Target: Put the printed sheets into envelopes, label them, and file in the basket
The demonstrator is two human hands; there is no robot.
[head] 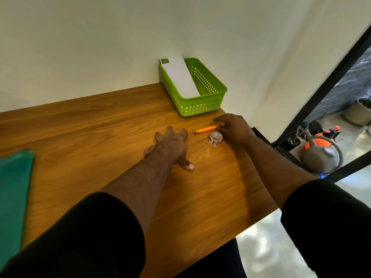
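Your left hand (170, 144) lies flat on the wooden desk (100, 137), fingers spread, holding nothing. Your right hand (233, 130) curls its fingers onto the orange pen (206, 129), near the tape roll (215, 138). One white envelope (179, 77) leans in the green basket (202, 107) at the far right.

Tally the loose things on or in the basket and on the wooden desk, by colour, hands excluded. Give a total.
Green: 2, the basket and the green sheet at the desk's left edge
White: 1, the envelope leaning in the basket
Orange: 1, the pen
Clear with print: 1, the tape roll
Total: 5
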